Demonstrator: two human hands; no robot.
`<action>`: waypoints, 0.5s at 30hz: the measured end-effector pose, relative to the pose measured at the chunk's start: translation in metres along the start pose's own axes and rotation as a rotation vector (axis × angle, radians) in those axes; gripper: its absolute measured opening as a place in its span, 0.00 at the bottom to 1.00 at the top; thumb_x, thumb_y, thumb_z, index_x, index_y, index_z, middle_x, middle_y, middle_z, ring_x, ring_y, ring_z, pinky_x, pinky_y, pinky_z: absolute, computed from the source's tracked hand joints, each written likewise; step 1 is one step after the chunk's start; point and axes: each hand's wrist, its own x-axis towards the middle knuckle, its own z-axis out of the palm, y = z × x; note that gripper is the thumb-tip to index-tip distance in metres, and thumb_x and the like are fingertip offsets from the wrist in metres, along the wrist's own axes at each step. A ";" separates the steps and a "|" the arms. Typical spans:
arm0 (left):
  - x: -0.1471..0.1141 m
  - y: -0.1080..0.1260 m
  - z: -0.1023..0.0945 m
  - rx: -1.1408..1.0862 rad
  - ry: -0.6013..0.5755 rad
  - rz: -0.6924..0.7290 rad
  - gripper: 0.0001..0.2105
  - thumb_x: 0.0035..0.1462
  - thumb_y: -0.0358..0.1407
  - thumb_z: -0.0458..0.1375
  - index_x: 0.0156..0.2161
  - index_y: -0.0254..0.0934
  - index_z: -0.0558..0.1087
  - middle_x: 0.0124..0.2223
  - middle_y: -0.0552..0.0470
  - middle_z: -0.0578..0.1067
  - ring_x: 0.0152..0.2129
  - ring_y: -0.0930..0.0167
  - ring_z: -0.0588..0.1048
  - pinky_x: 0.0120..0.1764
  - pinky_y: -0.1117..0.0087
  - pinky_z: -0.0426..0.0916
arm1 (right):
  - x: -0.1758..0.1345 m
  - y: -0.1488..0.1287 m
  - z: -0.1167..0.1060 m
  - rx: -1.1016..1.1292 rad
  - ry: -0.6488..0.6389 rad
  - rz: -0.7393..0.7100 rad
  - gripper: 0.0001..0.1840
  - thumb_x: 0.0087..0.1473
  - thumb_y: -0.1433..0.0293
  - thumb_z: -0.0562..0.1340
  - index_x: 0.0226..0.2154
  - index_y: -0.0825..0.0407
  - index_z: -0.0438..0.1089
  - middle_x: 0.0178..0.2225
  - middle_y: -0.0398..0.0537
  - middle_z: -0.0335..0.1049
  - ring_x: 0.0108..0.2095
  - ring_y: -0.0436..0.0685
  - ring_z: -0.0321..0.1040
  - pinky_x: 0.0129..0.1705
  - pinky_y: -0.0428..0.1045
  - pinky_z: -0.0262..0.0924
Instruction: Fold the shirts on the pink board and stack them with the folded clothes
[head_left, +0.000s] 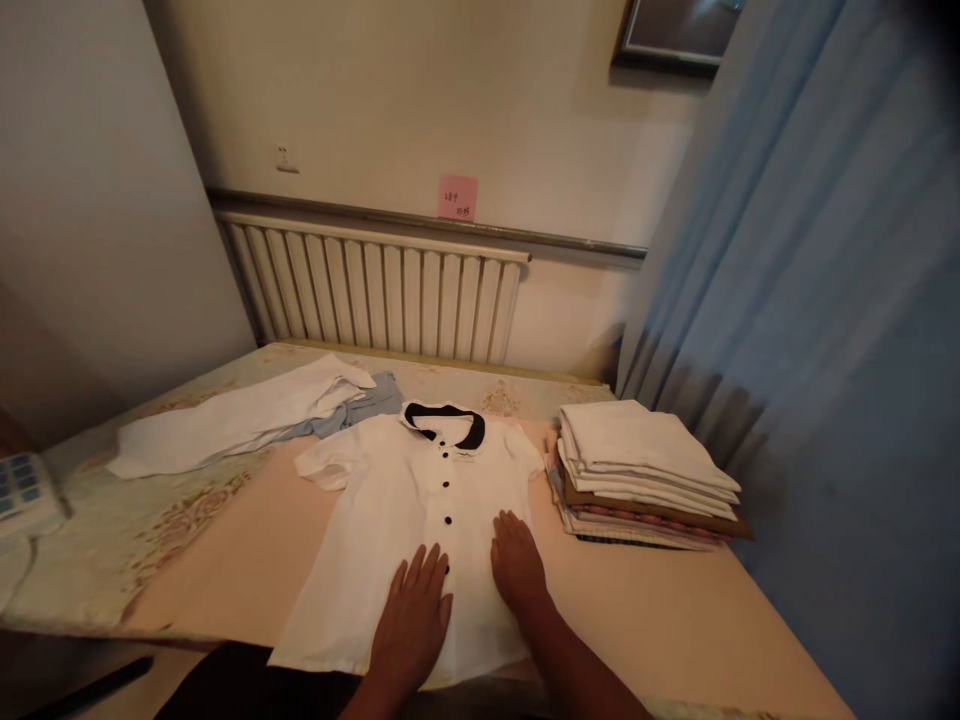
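A white short-sleeved shirt (352,570) lies spread face up, its black-trimmed collar toward the wall and a row of black buttons down the front. My left hand (414,612) rests flat on the lower front, fingers stretched out and partly over one button. On the right side of the shirt my right hand (517,562) also lies palm down with its fingers extended. Neither hand grips the cloth. Under the shirt is a peach-coloured cloth (637,620) on the table.
To the right stands a stack of folded clothes (645,460) beside a blue curtain (810,330). Unfolded white garments (232,420) and a grey-blue one (367,400) lie at the back left. A telephone-like device (26,495) sits far left; a radiator (382,285) lines the wall.
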 end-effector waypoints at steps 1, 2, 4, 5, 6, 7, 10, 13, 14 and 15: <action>0.000 0.000 0.000 0.001 0.000 0.001 0.22 0.62 0.37 0.47 0.61 0.39 0.63 0.63 0.49 0.64 0.60 0.59 0.61 0.58 0.52 0.58 | 0.000 0.000 0.000 0.000 0.001 -0.004 0.21 0.60 0.73 0.49 0.53 0.58 0.67 0.56 0.56 0.65 0.59 0.59 0.58 0.63 0.57 0.49; 0.000 0.000 0.000 0.001 0.002 0.003 0.22 0.62 0.37 0.47 0.61 0.39 0.63 0.62 0.49 0.65 0.60 0.59 0.61 0.57 0.52 0.59 | 0.000 0.000 0.000 0.000 0.001 -0.006 0.21 0.60 0.73 0.49 0.53 0.58 0.67 0.56 0.56 0.65 0.60 0.59 0.57 0.63 0.57 0.49; 0.000 0.000 0.000 -0.002 0.010 0.006 0.22 0.62 0.37 0.47 0.61 0.39 0.63 0.62 0.49 0.65 0.60 0.59 0.61 0.57 0.52 0.59 | 0.000 0.000 0.001 -0.002 -0.002 -0.006 0.21 0.60 0.74 0.50 0.52 0.59 0.67 0.56 0.56 0.65 0.59 0.59 0.57 0.63 0.57 0.48; 0.000 0.000 0.000 -0.007 0.015 0.006 0.22 0.62 0.37 0.47 0.61 0.39 0.63 0.62 0.49 0.65 0.60 0.59 0.61 0.57 0.52 0.59 | 0.000 0.000 0.001 -0.003 -0.002 -0.004 0.21 0.59 0.74 0.50 0.53 0.59 0.67 0.56 0.56 0.65 0.59 0.59 0.58 0.63 0.56 0.48; 0.000 0.000 0.001 -0.013 0.020 0.004 0.22 0.62 0.37 0.47 0.61 0.40 0.63 0.62 0.49 0.65 0.60 0.59 0.61 0.57 0.52 0.59 | 0.000 0.000 0.001 -0.004 0.000 -0.003 0.21 0.59 0.74 0.50 0.53 0.58 0.67 0.56 0.56 0.65 0.59 0.59 0.58 0.63 0.56 0.49; 0.000 0.000 0.001 -0.019 0.025 0.004 0.22 0.62 0.37 0.47 0.61 0.40 0.63 0.62 0.49 0.65 0.60 0.59 0.61 0.57 0.52 0.59 | 0.000 0.000 0.001 -0.003 0.004 -0.003 0.21 0.59 0.74 0.50 0.53 0.58 0.67 0.56 0.56 0.65 0.59 0.59 0.58 0.63 0.56 0.48; 0.000 -0.001 0.001 -0.023 0.030 0.007 0.22 0.62 0.37 0.47 0.61 0.40 0.63 0.62 0.48 0.65 0.60 0.59 0.61 0.58 0.52 0.59 | 0.000 0.000 0.000 -0.001 0.005 -0.011 0.21 0.59 0.74 0.50 0.53 0.58 0.67 0.56 0.56 0.65 0.59 0.59 0.57 0.63 0.56 0.48; -0.001 -0.001 0.001 -0.016 0.025 0.007 0.22 0.62 0.37 0.48 0.61 0.40 0.63 0.62 0.49 0.65 0.60 0.59 0.61 0.58 0.53 0.58 | 0.001 0.000 -0.002 -0.005 -0.008 -0.003 0.21 0.59 0.74 0.50 0.53 0.58 0.67 0.56 0.56 0.65 0.59 0.59 0.57 0.63 0.56 0.48; -0.001 -0.001 0.001 -0.018 0.026 0.003 0.22 0.62 0.37 0.47 0.61 0.40 0.63 0.62 0.49 0.64 0.60 0.59 0.61 0.58 0.53 0.58 | 0.001 -0.001 -0.002 -0.007 -0.013 0.001 0.21 0.59 0.74 0.50 0.53 0.57 0.67 0.56 0.55 0.65 0.60 0.59 0.57 0.63 0.56 0.48; -0.001 0.000 0.002 -0.022 0.027 0.000 0.22 0.62 0.37 0.47 0.61 0.40 0.63 0.63 0.49 0.64 0.60 0.59 0.60 0.58 0.53 0.58 | 0.001 -0.001 -0.002 -0.008 -0.018 0.002 0.21 0.59 0.74 0.50 0.53 0.57 0.67 0.56 0.56 0.65 0.60 0.59 0.57 0.63 0.55 0.48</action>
